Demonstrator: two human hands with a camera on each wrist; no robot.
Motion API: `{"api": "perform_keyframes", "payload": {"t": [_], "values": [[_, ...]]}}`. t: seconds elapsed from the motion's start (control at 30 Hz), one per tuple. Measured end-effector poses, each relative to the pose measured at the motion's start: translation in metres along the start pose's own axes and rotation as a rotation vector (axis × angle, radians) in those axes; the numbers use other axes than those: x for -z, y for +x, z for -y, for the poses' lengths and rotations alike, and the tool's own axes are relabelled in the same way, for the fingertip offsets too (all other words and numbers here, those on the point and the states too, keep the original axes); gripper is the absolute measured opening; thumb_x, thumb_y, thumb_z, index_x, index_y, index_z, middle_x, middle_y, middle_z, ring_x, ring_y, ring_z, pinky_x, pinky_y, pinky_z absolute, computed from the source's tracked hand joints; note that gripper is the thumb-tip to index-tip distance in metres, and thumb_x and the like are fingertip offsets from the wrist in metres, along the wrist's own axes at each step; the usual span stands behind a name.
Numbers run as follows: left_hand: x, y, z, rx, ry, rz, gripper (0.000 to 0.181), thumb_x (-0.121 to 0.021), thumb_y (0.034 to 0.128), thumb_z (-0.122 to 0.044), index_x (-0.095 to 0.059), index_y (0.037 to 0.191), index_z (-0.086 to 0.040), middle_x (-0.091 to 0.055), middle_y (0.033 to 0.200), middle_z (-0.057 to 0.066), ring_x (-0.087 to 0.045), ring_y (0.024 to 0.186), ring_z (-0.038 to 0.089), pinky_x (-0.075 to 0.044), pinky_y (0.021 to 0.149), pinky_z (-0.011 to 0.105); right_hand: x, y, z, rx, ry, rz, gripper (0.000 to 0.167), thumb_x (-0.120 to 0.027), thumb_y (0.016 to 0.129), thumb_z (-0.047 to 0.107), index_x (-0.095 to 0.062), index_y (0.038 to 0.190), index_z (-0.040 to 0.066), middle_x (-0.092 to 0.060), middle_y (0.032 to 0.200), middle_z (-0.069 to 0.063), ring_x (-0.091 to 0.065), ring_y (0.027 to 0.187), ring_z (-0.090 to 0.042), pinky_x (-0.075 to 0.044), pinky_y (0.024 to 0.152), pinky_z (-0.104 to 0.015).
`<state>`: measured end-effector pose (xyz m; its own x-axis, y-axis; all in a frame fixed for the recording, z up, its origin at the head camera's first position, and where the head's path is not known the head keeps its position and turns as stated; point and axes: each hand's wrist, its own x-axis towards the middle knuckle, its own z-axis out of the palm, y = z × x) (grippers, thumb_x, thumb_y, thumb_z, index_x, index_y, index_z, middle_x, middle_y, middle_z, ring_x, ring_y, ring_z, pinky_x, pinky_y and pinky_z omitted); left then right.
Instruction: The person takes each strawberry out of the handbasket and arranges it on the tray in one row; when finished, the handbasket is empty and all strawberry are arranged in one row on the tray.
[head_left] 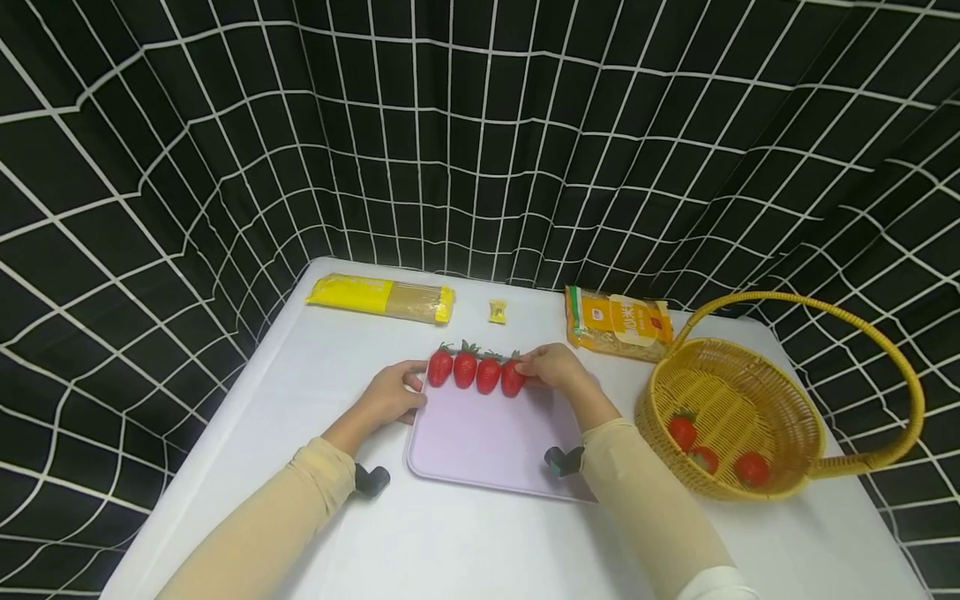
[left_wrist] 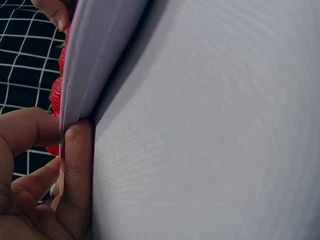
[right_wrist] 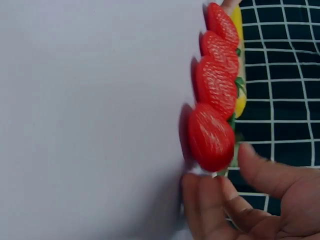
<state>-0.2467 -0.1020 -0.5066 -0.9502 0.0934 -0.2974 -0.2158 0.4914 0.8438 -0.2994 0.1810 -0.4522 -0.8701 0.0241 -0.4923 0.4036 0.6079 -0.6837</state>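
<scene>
A row of several red strawberries with green leaves lies along the far edge of a lilac tray point(head_left: 487, 442). My left hand point(head_left: 390, 393) pinches the tray's left edge, thumb on top and a finger point(left_wrist: 78, 170) underneath. Beside the rightmost strawberry point(head_left: 513, 378) is my right hand point(head_left: 557, 367). In the right wrist view its thumb and fingers are spread around the near end of that strawberry point(right_wrist: 212, 140), with a gap at the thumb; whether a fingertip touches it I cannot tell.
To the right stands a wicker basket point(head_left: 810, 417) with a tall handle and three strawberries inside. Along the back lie a yellow noodle pack point(head_left: 382, 297), a small yellow wrapped piece point(head_left: 497, 312) and an orange grain bag point(head_left: 621, 323). Black gridded cloth point(head_left: 480, 125) hangs behind.
</scene>
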Motion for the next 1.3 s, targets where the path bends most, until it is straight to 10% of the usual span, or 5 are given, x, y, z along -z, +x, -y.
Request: {"api": "perform_keyframes", "payload": {"t": [0.23, 0.73, 0.9, 1.13, 1.3], "values": [[0.000, -0.001, -0.003, -0.005, -0.002, 0.009, 0.072, -0.071, 0.0781, -0.003, -0.047, 0.145, -0.015, -0.059, 0.105, 0.011, -0.066, 0.073, 0.021, -0.061, 0.057, 0.029, 0.038, -0.031, -0.013, 0.105, -0.046, 0.019, 0.038, -0.070, 0.090, 0.027, -0.066, 0.115, -0.001, -0.069, 0.106, -0.016, -0.066, 0.095, -0.028, -0.056, 0.089, -0.038], [0.003, -0.002, 0.000, -0.006, 0.007, 0.014, 0.073, -0.071, 0.0782, -0.004, -0.046, 0.146, -0.015, -0.058, 0.105, 0.011, -0.066, 0.073, 0.021, -0.061, 0.058, 0.029, 0.208, -0.078, -0.096, 0.246, -0.007, 0.427, 0.041, -0.052, 0.102, 0.021, -0.056, 0.124, -0.013, -0.061, 0.123, -0.023, -0.059, 0.116, -0.035, -0.050, 0.098, -0.038], [0.002, -0.001, 0.000, -0.007, 0.015, 0.011, 0.072, -0.071, 0.0781, -0.005, -0.047, 0.145, -0.015, -0.058, 0.105, 0.011, -0.066, 0.073, 0.021, -0.061, 0.058, 0.029, 0.241, -0.070, -0.135, 0.129, 0.176, 0.553, 0.033, -0.041, 0.105, 0.012, -0.060, 0.121, -0.009, -0.063, 0.122, -0.019, -0.062, 0.112, -0.028, -0.048, 0.101, -0.039], [0.002, -0.002, -0.002, 0.001, 0.001, 0.017, 0.073, -0.071, 0.0778, -0.005, -0.046, 0.146, -0.015, -0.058, 0.106, 0.012, -0.065, 0.074, 0.022, -0.061, 0.058, 0.030, 0.245, -0.079, -0.164, -0.250, 0.283, 0.297, 0.035, -0.063, 0.095, 0.037, -0.072, 0.117, 0.011, -0.070, 0.114, -0.009, -0.065, 0.107, -0.024, -0.049, 0.097, -0.044], [0.003, -0.002, -0.004, 0.007, 0.005, 0.018, 0.073, -0.071, 0.0780, -0.004, -0.046, 0.146, -0.015, -0.058, 0.105, 0.012, -0.065, 0.073, 0.022, -0.061, 0.058, 0.030, 0.241, -0.079, -0.175, -0.325, 0.398, 0.289, 0.034, -0.065, 0.095, 0.031, -0.071, 0.120, 0.010, -0.070, 0.114, -0.009, -0.066, 0.106, -0.022, -0.048, 0.101, -0.042]]}}
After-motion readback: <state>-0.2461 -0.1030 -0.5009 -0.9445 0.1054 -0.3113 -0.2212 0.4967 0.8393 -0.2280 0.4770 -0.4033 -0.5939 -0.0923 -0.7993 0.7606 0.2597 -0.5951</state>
